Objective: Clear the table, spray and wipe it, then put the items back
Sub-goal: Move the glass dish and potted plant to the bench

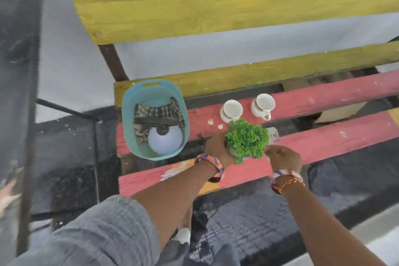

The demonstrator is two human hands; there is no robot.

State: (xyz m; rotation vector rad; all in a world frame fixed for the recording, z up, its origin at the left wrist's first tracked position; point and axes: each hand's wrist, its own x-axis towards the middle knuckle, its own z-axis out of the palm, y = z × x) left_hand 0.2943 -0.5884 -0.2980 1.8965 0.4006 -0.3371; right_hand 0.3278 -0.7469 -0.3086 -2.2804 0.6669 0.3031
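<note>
Head view shows a slatted table (323, 101) of red and yellow planks, with a small potted plant (246, 139) held near the middle of the red slats. The pot is cupped from its left by the left hand (217, 149), whose fingers are curled round the pale base under the foliage, presumably so that the weight is carried from below and the leaves are not crushed. The right hand (284, 157) is brought in at the plant's right side with its fingers bent inward; whether they close on the pot, on the clear glass (273, 135) just behind, or on nothing cannot be told, since the fingertips are hidden. It cannot be told whether the plant is being lifted off or set down. The plant is seen as a dense, bright green dome of small leaves (likely artificial, judging by its evenness), hiding nearly all of its pot. Two white cups (232, 110) are left standing upright just beyond it on the far red slat, side by side and apart. A teal basket (129, 114) is placed at the table's left end, where a checked cloth (158, 114) and a white spray bottle (165, 139) are kept together, probably so that the cleaning things are within reach.
</note>
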